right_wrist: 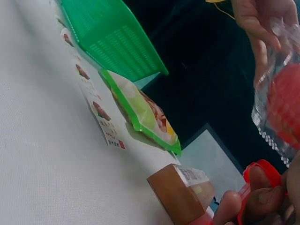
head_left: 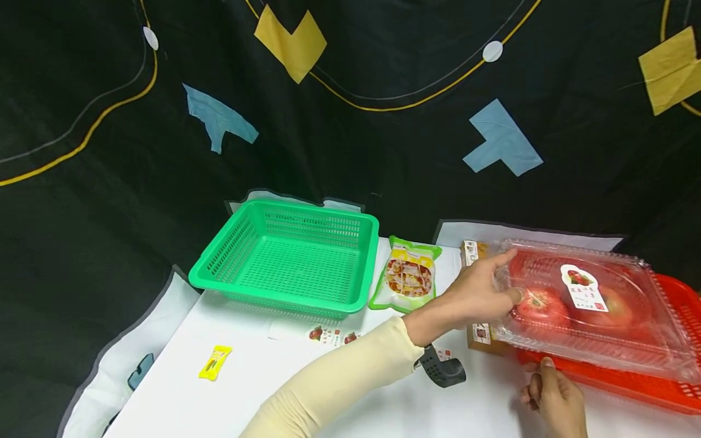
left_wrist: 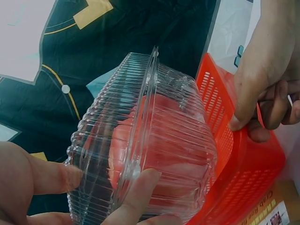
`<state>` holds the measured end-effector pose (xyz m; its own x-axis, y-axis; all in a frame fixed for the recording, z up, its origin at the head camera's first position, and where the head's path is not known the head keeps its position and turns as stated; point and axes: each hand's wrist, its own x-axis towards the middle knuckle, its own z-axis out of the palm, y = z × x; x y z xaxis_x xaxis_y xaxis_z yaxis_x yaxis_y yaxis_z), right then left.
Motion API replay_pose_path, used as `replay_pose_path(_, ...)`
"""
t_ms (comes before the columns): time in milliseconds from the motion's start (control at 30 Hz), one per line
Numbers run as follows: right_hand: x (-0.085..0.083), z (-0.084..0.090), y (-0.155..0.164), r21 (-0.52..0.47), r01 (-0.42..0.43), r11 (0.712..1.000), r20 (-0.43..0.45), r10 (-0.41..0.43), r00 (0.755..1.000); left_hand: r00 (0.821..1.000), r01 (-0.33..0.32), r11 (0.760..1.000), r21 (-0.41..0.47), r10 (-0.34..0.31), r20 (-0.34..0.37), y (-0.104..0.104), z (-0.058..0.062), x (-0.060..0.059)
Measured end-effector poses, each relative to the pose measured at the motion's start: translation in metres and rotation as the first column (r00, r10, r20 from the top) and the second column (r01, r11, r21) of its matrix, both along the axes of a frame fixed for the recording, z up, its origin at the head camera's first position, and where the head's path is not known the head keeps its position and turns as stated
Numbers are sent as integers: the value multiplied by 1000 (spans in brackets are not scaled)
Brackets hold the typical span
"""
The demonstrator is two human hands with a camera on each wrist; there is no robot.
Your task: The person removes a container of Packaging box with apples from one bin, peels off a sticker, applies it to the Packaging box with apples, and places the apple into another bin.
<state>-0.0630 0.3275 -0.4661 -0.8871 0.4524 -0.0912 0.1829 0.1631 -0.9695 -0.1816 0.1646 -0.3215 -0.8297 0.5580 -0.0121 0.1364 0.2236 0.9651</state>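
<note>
A clear plastic clamshell box (head_left: 624, 298) with tomatoes (head_left: 542, 307) inside and a white label on its lid tilts over the red basket (head_left: 687, 316). My left hand (head_left: 487, 292) grips the box by its left end, thumb on the near side. In the left wrist view, that hand's fingers (left_wrist: 56, 178) pinch the ribbed clamshell wall, and the box overlaps the basket. My right hand (head_left: 555, 392) holds the basket's near rim; the left wrist view shows its thumb and curled fingers around the red edge. In the right wrist view, its fingers (right_wrist: 262, 197) wrap a red loop of the rim.
A green basket (head_left: 285, 267) stands at the back left. Beside it lies a green-edged food packet (head_left: 408, 277). A brown carton (head_left: 487, 344) sits left of the red basket. A yellow wrapped candy (head_left: 215, 363) and a strip of labels (head_left: 331, 334) lie on the white table (head_left: 181, 401).
</note>
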Motion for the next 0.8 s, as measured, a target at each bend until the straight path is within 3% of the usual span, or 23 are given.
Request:
replay_pose_path(133, 0, 0, -4, -34, -8, 999, -29, 7, 1000, 1000, -24, 1000, -12, 24, 13, 13, -4, 0)
replay_pose_path(333, 0, 2, -11, -97, -3, 995, -33, 0, 999, 998, -56, 998, -33, 55, -12, 29, -10, 1)
replay_pose_path(433, 1, 2, -14, -82, 8, 997, -25, -10, 1000, 997, -74, 996, -57, 72, -41, 38, -10, 1)
replay_pose_path(600, 1, 4, -16, -78, 50, 996, 27, -48, 998, 992, -111, 987, -117, 104, -66, 52, -12, -1)
replay_pose_path(800, 1, 7, -18, -19, 74, 997, 106, -72, 992, 996, -87, 989, -117, 87, -4, 69, -19, -3)
